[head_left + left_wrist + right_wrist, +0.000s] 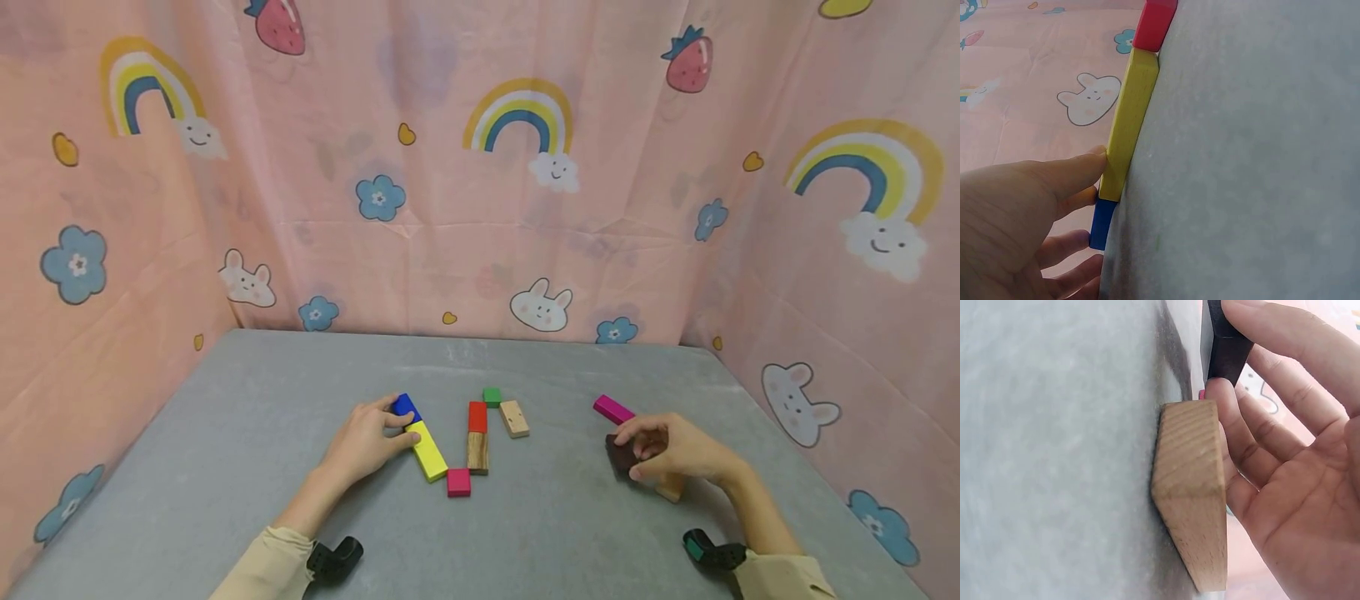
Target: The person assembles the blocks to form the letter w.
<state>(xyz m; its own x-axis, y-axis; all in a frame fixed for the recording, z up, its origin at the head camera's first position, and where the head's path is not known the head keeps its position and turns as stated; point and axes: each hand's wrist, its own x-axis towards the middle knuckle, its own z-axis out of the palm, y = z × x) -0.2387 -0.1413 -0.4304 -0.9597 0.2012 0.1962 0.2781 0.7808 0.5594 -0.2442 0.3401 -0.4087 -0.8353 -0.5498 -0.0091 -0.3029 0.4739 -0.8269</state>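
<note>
My left hand (360, 442) touches two blocks in a slanting row, its thumb on the yellow block (427, 454) and fingers at the blue block (406, 406). In the left wrist view these blocks meet end to end. A crimson block (458, 483) sits at the near end of the yellow one. On the right, my right hand (686, 450) pinches a dark brown block (619, 457) between thumb and fingers. A shadow falls on the table beneath that block in the right wrist view. Below this hand lies a light wooden block (1191, 500), partly hidden in the head view.
Right of the crimson block, a grained wooden block (477, 455) and a red block (477, 417) form a line. A green block (491, 397) and a tan block (514, 419) adjoin it. Beyond my right hand lies a magenta block (612, 408). Pink curtains surround the grey table (315, 375).
</note>
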